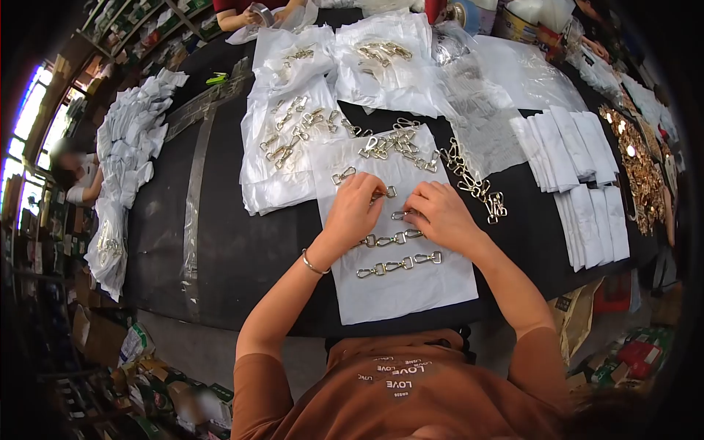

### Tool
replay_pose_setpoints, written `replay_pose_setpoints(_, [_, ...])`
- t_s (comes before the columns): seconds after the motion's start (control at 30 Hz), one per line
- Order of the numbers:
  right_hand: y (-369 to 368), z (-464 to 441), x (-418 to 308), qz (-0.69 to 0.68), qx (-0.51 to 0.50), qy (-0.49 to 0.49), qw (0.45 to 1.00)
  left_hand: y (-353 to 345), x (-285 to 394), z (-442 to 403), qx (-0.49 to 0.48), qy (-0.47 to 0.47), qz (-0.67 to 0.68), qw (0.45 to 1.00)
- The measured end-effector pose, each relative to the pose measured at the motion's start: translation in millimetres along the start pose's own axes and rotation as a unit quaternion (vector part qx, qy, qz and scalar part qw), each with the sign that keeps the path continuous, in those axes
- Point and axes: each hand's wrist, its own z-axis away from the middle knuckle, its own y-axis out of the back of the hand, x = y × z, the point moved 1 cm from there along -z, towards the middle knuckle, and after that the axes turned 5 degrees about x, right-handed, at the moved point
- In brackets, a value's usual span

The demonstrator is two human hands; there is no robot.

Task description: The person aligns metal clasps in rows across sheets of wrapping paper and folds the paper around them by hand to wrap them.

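A white paper sheet (403, 293) lies in front of me, with two rows of metal snap hooks (398, 264) across its lower half. My left hand (357, 207), with a bracelet at the wrist, has its fingers closed round a snap hook (391, 192) above the rows. To its right, my right hand (445, 214) pinches another snap hook (400, 215) between thumb and fingers. One single hook (343, 175) lies just beyond my left hand. Loose hooks (389, 145) are heaped at the sheet's far edge.
More hooks lie on white sheets (286, 183) at the far left and on the black table (235, 257) at right. Folded white packets (594, 220) are stacked right, wrapped bundles (132, 139) left. A person's arm (238, 18) is at the far side, another person (81, 176) at left.
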Motion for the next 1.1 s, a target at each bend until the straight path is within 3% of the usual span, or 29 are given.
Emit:
replay_pose_setpoints(0.07, [0,-2,2,0.008,-0.004,0.006,1.000,6,2,2,0.017,0.007,0.018,1.000])
replay_pose_setpoints(0.2, [6,3,12,-0.001,-0.031,-0.061,0.998,13,6,15,-0.049,0.074,-0.006,0.996])
replay_pose_setpoints(0.47, [16,0,16,-0.008,0.006,-0.054,0.999,27,17,23,-0.082,0.087,0.046,0.992])
replay_pose_setpoints(0.6, [43,8,43,0.154,0.124,-0.160,0.967,38,19,22,-0.066,0.103,0.071,0.990])
replay_pose_setpoints(0.7, [55,18,63,0.202,0.064,-0.182,0.960,46,24,19,-0.029,0.108,0.095,0.989])
replay_pose_setpoints(0.8, [62,16,42,0.144,0.080,-0.156,0.974,45,51,9,-0.072,0.128,0.147,0.978])
replay_pose_setpoints(0.87, [68,17,16,0.083,0.093,-0.131,0.983,37,69,5,-0.124,0.102,0.260,0.952])
replay_pose_setpoints(0.97, [73,27,-44,0.008,-0.009,-0.037,0.999,24,83,-6,-0.150,0.142,0.285,0.936])
replay_pose_setpoints(1.1, [71,42,-98,-0.087,-0.179,0.058,0.978,18,78,-3,-0.159,0.171,0.297,0.926])
